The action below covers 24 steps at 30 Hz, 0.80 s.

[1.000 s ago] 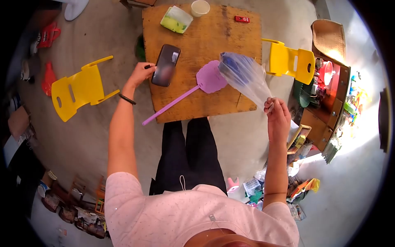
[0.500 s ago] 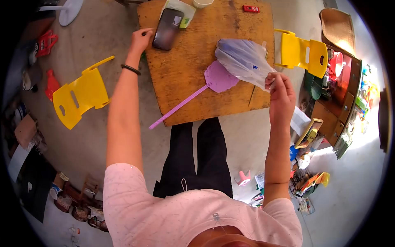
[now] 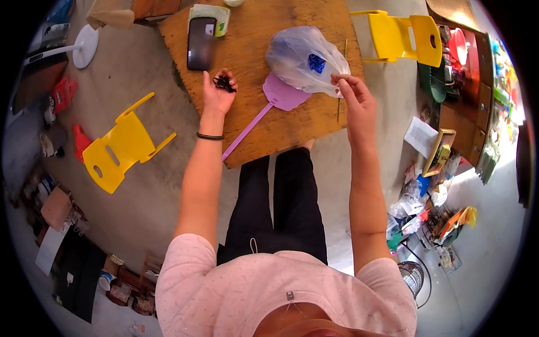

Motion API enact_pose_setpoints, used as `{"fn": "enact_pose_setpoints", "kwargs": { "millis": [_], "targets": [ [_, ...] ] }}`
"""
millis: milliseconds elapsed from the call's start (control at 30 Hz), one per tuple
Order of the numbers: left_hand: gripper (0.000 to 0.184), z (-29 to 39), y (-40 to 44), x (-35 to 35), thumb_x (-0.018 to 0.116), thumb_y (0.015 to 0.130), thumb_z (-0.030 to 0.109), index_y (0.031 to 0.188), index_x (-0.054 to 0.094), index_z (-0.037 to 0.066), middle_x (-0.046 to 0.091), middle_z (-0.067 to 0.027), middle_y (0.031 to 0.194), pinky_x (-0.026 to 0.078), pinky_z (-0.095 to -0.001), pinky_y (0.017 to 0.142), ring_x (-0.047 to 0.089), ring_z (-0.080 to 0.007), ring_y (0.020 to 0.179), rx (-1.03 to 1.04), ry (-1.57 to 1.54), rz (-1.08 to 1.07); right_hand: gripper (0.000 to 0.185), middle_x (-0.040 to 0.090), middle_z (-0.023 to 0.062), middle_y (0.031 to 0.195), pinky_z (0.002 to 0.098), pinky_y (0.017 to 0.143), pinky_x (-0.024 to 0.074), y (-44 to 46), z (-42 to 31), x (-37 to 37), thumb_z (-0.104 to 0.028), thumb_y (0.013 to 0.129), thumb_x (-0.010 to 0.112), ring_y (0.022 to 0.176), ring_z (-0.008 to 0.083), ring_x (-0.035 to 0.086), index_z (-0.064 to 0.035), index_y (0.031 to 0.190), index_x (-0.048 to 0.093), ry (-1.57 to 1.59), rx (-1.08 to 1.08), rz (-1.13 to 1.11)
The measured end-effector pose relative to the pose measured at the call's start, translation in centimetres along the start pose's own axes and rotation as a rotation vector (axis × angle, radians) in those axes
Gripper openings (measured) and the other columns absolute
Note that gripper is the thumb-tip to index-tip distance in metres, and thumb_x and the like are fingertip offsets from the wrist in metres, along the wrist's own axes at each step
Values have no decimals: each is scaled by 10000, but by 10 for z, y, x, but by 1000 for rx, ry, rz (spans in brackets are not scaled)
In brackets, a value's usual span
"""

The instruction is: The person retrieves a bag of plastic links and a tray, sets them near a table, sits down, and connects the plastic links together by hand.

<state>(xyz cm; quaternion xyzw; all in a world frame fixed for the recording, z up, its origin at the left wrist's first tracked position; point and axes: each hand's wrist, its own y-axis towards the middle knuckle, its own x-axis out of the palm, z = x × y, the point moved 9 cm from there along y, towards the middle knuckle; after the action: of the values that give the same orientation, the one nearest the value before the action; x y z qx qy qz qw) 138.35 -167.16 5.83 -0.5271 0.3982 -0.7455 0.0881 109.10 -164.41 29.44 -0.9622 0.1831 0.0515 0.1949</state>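
My left hand (image 3: 219, 96) is palm up over the table's left part, fingers curled. In it lies a small tangle of black strands (image 3: 224, 83), perhaps hair ties; I cannot make out exactly what. My right hand (image 3: 357, 101) pinches the edge of a translucent plastic bag (image 3: 301, 53) with thumb and fingers. Through the plastic shows a crumpled, shiny blue thing (image 3: 316, 63). Partly under the bag lies a purple fly swatter (image 3: 281, 92), its handle pointing to the near left edge. Just beyond my left hand is a dark smartphone (image 3: 200, 45).
The worn wooden table (image 3: 252, 140) stands before my legs. Yellow chairs stand on its left (image 3: 120, 147) and right (image 3: 401, 38). A green-white packet (image 3: 220, 16) lies behind the phone. Cluttered bags and a picture frame (image 3: 439, 153) are at the right.
My left hand has come right from the table's edge and turned palm up, exposing the black strands. The bag looks fuller, with the blue thing showing more. The camera view has shifted.
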Motion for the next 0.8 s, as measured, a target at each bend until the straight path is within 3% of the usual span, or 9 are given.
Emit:
{"fn": "enact_pose_setpoints", "kwargs": {
  "millis": [200, 300, 433, 467, 533, 600, 700, 800],
  "targets": [
    [405, -28, 10, -7, 376, 980, 385, 911, 597, 52, 577, -108, 894, 395, -298, 596, 488, -218, 729, -82, 41, -34, 184, 653, 46, 1038, 253, 888, 441, -29, 21, -41, -108, 922, 585, 978, 108, 585, 5, 1057, 637, 87, -18, 106],
    [395, -39, -3, 2, 368, 987, 380, 885, 580, 62, 543, -94, 827, 370, -282, 539, 461, -190, 655, -56, 104, 81, 179, 649, 23, 1013, 228, 842, 446, -56, 33, -63, -102, 922, 582, 933, 79, 578, 0, 1059, 639, 110, 41, 118],
    [372, -92, -27, 27, 375, 990, 379, 814, 520, 85, 443, -53, 736, 305, -267, 456, 384, -147, 543, -266, 49, -301, 168, 644, 6, 946, 225, 779, 457, -99, 79, -105, -122, 921, 590, 866, 67, 571, -9, 1034, 639, 142, 78, 94],
    [369, -120, -40, 38, 381, 989, 381, 791, 495, 91, 412, -42, 719, 284, -265, 436, 358, -136, 517, -324, 43, -377, 168, 642, 3, 927, 224, 761, 459, -111, 93, -117, -134, 920, 592, 845, 63, 568, -10, 1023, 638, 151, 91, 100],
    [335, -184, -77, 66, 395, 989, 354, 788, 470, 97, 432, -40, 729, 310, -273, 464, 391, -146, 535, -298, 220, -228, 203, 635, 15, 883, 219, 742, 456, -135, 127, -144, -159, 919, 604, 824, 76, 572, -7, 1053, 615, 229, 128, 104],
    [310, -270, -124, 103, 418, 983, 328, 792, 467, 88, 456, -51, 747, 354, -284, 526, 435, -155, 595, -246, 403, -62, 315, 630, 26, 935, 244, 768, 456, -158, 160, -169, -267, 948, 572, 879, 99, 571, -26, 1151, 571, 433, 370, 66],
    [278, -409, -174, 123, 414, 974, 271, 830, 510, 54, 523, -67, 840, 409, -304, 719, 496, -181, 767, -196, 617, -178, 523, 597, 76, 1113, 314, 880, 439, -191, 198, -214, -491, 970, 435, 1068, 143, 540, -49, 1237, 518, 983, 587, 80],
    [366, -538, -216, 148, 349, 979, 295, 928, 565, 4, 577, -95, 957, 380, -329, 916, 520, -208, 958, -73, 884, -413, 529, 593, 116, 1144, 345, 954, 420, -198, 205, -299, -458, 989, 396, 1091, 208, 543, 12, 1194, 525, 1461, 261, 156]
  ]
}}
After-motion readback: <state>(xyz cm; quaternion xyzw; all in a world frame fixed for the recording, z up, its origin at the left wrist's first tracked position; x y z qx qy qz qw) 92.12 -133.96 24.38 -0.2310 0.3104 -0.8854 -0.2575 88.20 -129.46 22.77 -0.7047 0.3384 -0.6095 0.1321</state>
